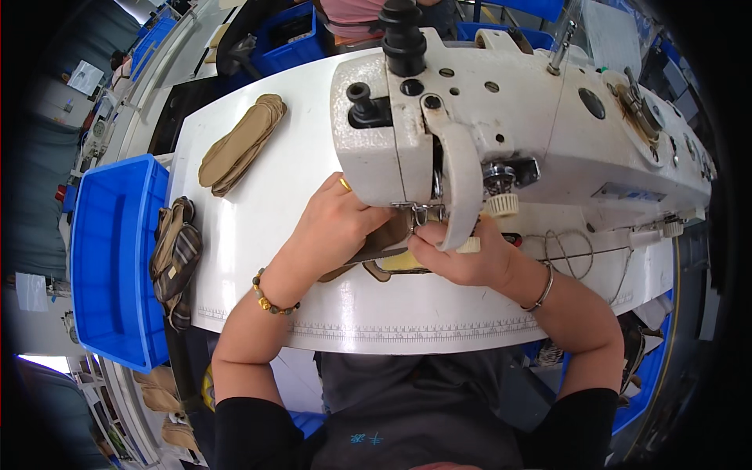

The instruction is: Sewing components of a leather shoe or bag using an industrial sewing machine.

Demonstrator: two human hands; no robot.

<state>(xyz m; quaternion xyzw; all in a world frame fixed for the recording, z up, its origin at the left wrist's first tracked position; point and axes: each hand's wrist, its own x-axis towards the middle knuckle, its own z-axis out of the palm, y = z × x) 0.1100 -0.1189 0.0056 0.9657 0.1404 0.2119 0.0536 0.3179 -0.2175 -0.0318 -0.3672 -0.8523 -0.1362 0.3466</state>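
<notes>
A white sewing machine stands over the table, its needle and presser foot low at the left end. Under the foot lies a brown fabric shoe piece, partly covered by my fingers. My left hand is closed on its left side, the fingertips reaching in by the foot. From the right, my right hand pinches the piece's edge close to the needle; the machine's curved guard partly hides these fingers. A tan sole-shaped piece shows below, beside a yellow patch on the table.
A stack of tan sole-shaped pieces lies at the far left of the white table. Plaid fabric shoe pieces hang at its left edge, beside a blue bin. A grey cord trails on the right.
</notes>
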